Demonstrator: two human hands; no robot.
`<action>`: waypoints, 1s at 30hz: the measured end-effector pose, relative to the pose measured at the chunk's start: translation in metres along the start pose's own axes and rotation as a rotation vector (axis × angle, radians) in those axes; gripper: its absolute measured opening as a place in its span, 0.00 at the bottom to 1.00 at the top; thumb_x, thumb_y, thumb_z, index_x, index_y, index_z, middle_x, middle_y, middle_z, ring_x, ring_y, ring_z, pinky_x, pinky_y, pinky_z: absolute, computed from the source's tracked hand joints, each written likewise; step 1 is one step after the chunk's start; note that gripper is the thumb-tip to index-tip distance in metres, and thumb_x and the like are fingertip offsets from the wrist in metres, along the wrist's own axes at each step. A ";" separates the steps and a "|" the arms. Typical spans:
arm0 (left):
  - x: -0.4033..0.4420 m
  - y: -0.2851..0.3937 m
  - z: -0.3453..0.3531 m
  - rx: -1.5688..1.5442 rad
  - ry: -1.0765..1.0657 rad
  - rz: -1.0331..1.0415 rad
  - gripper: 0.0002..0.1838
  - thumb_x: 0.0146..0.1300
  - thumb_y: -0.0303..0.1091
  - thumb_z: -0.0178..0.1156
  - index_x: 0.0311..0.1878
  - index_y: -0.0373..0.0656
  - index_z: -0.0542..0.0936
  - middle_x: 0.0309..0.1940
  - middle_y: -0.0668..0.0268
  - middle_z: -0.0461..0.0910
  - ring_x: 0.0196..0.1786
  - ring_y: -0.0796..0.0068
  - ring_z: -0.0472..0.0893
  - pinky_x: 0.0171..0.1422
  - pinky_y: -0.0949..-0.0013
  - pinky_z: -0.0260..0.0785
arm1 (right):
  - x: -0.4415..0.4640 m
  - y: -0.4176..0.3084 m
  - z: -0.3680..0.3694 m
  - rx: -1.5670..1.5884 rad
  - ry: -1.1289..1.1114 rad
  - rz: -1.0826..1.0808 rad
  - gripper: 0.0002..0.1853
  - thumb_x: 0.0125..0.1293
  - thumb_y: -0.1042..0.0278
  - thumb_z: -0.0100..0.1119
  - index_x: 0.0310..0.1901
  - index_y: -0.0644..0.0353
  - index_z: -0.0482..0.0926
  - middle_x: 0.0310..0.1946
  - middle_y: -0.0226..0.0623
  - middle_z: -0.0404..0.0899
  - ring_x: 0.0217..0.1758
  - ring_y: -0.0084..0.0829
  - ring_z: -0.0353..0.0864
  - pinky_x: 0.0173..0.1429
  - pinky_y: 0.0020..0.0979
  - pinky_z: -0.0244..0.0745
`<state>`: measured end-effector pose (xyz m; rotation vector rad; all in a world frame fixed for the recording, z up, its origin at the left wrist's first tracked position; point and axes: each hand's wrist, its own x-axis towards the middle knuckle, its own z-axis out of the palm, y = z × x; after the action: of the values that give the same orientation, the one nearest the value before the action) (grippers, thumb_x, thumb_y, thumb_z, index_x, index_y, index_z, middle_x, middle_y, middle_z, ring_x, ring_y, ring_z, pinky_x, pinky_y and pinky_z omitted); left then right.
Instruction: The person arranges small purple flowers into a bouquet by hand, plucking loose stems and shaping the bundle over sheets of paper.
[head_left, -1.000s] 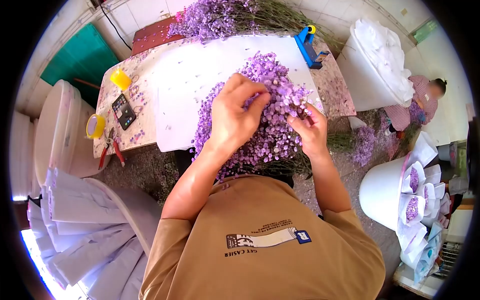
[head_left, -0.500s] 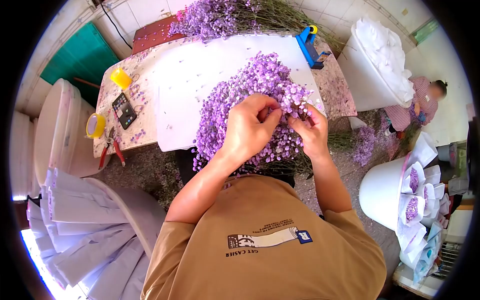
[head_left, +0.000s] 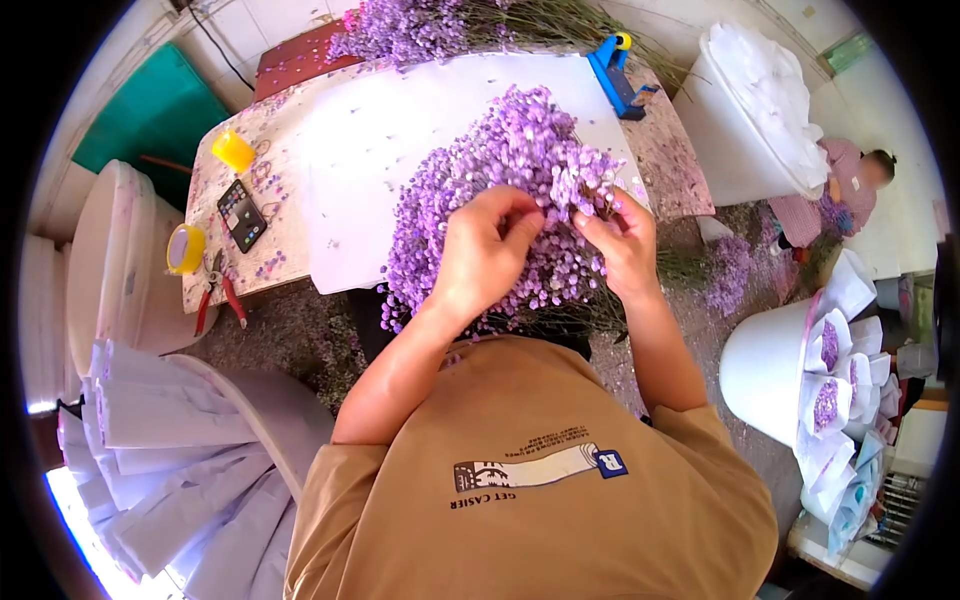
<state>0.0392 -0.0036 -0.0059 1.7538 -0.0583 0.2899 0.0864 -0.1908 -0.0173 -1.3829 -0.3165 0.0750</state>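
The table (head_left: 672, 165) took up the upper middle of the frame, a white sheet (head_left: 365, 140) spread over it. A big purple flower bunch (head_left: 430, 205) lay at the centre, covering the sheet's near right part and reaching past its edge. The left hand (head_left: 487, 248) was over the bunch, thumb and fingertips drawn close together; I couldn't tell whether they pinched anything. The right hand (head_left: 628, 242), just beside it, held a flower cluster (head_left: 582, 178) between thumb and fingers. Such fingerwork, I judged, wanted a light pinch on the stems rather than the heads, since loose purple bits (head_left: 334, 243) on the sheet hinted at easy shedding.
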 end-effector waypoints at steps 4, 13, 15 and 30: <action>-0.005 0.004 -0.013 -0.763 -0.085 -0.307 0.10 0.78 0.38 0.53 0.41 0.43 0.75 0.28 0.68 0.73 0.22 0.85 0.60 0.24 0.78 0.49 | 0.003 0.004 -0.006 -0.054 0.015 0.041 0.11 0.65 0.77 0.66 0.49 0.62 0.83 0.34 0.19 0.78 0.33 0.11 0.69 0.37 0.18 0.64; -0.047 0.004 0.019 0.514 -0.223 0.146 0.10 0.62 0.35 0.70 0.41 0.39 0.85 0.32 0.57 0.82 0.30 0.61 0.82 0.34 0.60 0.74 | 0.003 0.006 -0.006 -0.016 -0.010 0.049 0.09 0.65 0.77 0.66 0.47 0.64 0.83 0.36 0.20 0.79 0.36 0.12 0.72 0.40 0.20 0.67; -0.047 0.000 0.021 0.604 -0.217 0.158 0.08 0.62 0.33 0.69 0.40 0.39 0.84 0.34 0.56 0.82 0.31 0.57 0.83 0.36 0.58 0.75 | 0.004 0.005 -0.006 -0.033 -0.020 0.039 0.10 0.66 0.78 0.66 0.48 0.64 0.82 0.37 0.21 0.79 0.37 0.11 0.72 0.40 0.19 0.67; 0.022 0.020 -0.034 -0.202 0.031 -0.134 0.12 0.70 0.34 0.64 0.49 0.36 0.80 0.26 0.76 0.72 0.25 0.87 0.64 0.27 0.76 0.54 | -0.006 0.003 -0.003 -0.072 -0.054 0.035 0.12 0.66 0.74 0.67 0.50 0.67 0.82 0.35 0.23 0.80 0.34 0.12 0.73 0.37 0.18 0.67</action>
<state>0.0512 0.0282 0.0238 1.5447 0.0508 0.2056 0.0817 -0.1950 -0.0222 -1.4593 -0.3429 0.1318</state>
